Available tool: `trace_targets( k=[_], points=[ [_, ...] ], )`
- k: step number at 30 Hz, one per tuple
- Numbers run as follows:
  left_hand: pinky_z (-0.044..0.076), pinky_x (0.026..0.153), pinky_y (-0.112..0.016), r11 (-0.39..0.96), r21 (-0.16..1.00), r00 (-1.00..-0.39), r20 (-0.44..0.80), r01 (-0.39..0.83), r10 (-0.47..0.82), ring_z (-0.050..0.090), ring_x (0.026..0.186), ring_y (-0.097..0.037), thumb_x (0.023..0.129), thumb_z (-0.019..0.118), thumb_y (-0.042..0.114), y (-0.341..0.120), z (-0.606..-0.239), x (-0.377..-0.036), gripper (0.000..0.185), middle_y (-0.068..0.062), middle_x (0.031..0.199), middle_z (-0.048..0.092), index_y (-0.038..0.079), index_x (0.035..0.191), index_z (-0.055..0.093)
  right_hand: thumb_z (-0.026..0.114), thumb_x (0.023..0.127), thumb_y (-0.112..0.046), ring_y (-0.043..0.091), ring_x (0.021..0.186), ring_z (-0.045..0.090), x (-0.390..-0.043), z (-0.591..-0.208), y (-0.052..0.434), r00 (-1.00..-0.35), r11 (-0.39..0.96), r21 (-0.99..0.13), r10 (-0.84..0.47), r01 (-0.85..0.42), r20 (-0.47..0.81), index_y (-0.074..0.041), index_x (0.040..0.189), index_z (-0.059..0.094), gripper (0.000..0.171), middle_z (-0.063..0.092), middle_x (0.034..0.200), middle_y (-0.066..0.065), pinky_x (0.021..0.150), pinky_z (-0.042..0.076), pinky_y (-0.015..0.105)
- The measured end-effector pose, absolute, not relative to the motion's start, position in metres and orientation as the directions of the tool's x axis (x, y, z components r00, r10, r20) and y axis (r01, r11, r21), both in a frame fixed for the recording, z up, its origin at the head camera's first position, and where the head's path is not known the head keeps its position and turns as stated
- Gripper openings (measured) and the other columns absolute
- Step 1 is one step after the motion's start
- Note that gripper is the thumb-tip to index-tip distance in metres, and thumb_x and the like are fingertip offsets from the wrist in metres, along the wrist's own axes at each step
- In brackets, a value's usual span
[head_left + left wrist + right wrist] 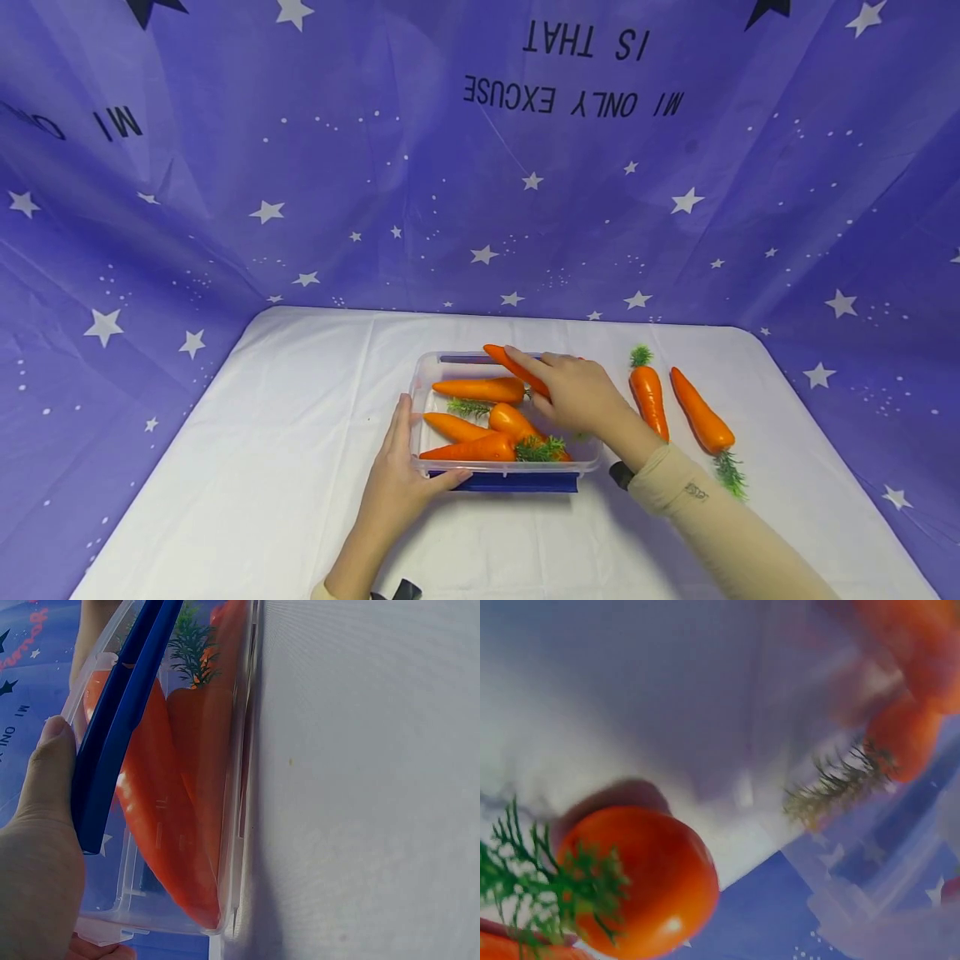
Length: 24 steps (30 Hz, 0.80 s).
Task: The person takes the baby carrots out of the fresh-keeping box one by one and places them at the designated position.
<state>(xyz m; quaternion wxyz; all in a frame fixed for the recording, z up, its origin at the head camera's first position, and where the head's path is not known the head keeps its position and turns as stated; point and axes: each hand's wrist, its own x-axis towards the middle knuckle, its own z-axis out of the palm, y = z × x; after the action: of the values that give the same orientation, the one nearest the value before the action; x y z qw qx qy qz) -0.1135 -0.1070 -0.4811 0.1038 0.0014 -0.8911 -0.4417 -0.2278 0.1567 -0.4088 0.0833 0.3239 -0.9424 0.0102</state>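
Observation:
A clear plastic box (pixel 588 458) with blue side latches (pixel 517 482) holds several orange carrots with green leafy tops, among them one carrot (pixel 480 389) near the far wall and another carrot (pixel 472 448) along the near wall. My left hand (pixel 397 475) grips the box's near left corner, thumb at the front rim and fingers along the left side. In the left wrist view, that thumb (pixel 49 769) lies beside a blue latch. Over the box's far right part, my right hand (pixel 581 396) holds a carrot (pixel 517 367), its tip pointing far left and its thick end hidden by the hand.
Right of the box, two carrots lie on the white tablecloth: one (pixel 648 400) with its leaves away from me, another (pixel 701 412) with leaves towards me. A purple star-printed cloth (pixel 420 208) stands behind and at both sides. The right wrist view is partly blurred.

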Motion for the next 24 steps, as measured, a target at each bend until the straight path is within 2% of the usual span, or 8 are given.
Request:
trace_targets(
  k=[3, 6, 14, 24],
  points=[
    [0.037, 0.113, -0.056, 0.610, 0.788, -0.979, 0.182, 0.087, -0.096, 0.043, 0.141, -0.032, 0.059, 0.082, 0.071, -0.107, -0.481, -0.114, 0.137, -0.012, 0.154, 0.043, 0.013, 0.161, 0.011, 0.063, 0.091, -0.031, 0.013, 0.056, 0.048, -0.225, -0.402, 0.161, -0.801, 0.812, -0.021, -0.571, -0.584, 0.180, -0.038, 0.156, 0.030, 0.073, 0.062, 0.082, -0.002, 0.050, 0.044, 0.027],
    [0.038, 0.113, -0.056, 0.610, 0.788, -0.979, 0.179, 0.083, -0.098, 0.043, 0.141, -0.032, 0.058, 0.083, 0.071, -0.107, -0.480, -0.114, 0.138, -0.011, 0.153, 0.043, 0.012, 0.161, 0.012, 0.061, 0.091, -0.030, 0.013, 0.050, 0.044, -0.223, -0.395, 0.166, -0.832, 0.835, -0.084, -0.523, -0.544, 0.183, -0.041, 0.156, 0.026, 0.075, 0.057, 0.076, -0.003, 0.045, 0.038, 0.024],
    [0.038, 0.113, -0.056, 0.616, 0.784, -0.981, 0.170, 0.074, -0.098, 0.044, 0.141, -0.032, 0.058, 0.082, 0.072, -0.107, -0.480, -0.113, 0.138, -0.011, 0.155, 0.041, 0.015, 0.161, 0.010, 0.058, 0.093, -0.036, 0.015, 0.048, 0.044, -0.215, -0.376, 0.184, -0.892, 0.871, -0.199, -0.422, -0.448, 0.160, -0.048, 0.156, 0.016, 0.077, 0.052, 0.068, -0.001, 0.044, 0.037, 0.027],
    [0.039, 0.112, -0.056, 0.620, 0.780, -0.977, 0.188, 0.089, -0.097, 0.045, 0.139, -0.031, 0.058, 0.082, 0.072, -0.106, -0.482, -0.113, 0.138, -0.012, 0.152, 0.045, 0.014, 0.161, 0.011, 0.054, 0.097, -0.043, 0.016, 0.046, 0.044, -0.210, -0.371, 0.213, -0.924, 0.908, -0.190, -0.345, -0.372, 0.163, -0.048, 0.156, 0.012, 0.072, 0.048, 0.059, 0.000, 0.040, 0.037, 0.029]
  ],
)
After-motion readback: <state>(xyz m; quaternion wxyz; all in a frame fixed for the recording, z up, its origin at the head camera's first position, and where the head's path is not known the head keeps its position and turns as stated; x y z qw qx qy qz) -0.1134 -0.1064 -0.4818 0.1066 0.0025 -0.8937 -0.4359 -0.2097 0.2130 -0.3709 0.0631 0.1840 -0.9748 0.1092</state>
